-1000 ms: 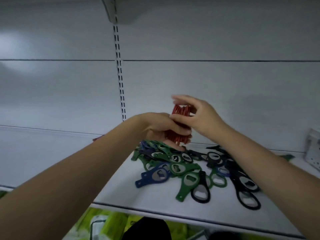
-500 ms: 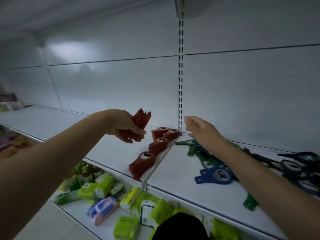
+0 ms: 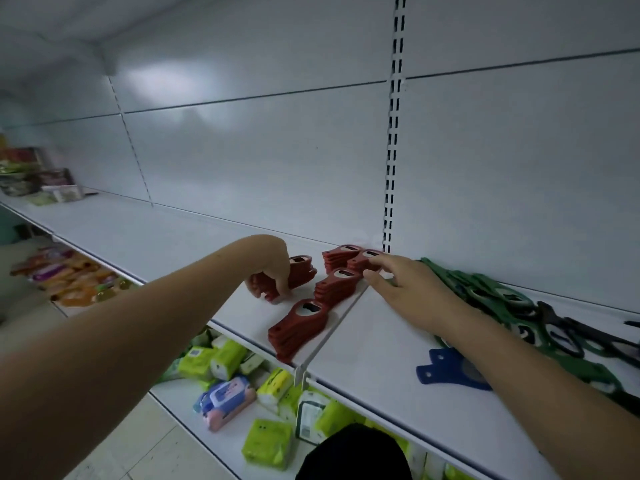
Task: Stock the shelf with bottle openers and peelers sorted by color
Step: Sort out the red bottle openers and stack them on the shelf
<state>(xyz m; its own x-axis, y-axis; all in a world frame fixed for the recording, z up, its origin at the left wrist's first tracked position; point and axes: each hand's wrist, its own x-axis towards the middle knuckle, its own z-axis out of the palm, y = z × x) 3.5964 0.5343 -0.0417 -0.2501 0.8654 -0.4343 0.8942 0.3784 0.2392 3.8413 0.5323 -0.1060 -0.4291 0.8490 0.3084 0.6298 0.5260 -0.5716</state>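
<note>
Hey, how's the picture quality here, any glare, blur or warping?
Head view: soft glare patch on the back panel; wide-angle warping bends the shelf edge and stretches both forearms; far-left goods are blurred; the red openers between the hands stay fairly sharp.

Lit dimly and coolly from overhead, with a soft pale glare patch on the white back panel (image 3: 180, 74) left of the slotted upright (image 3: 394, 133). Bent shelf lines into curves toward the edges. Blurred both forearms nearest the lens and smeared the packets far left of that upright. Cast only faint shadows.
</note>
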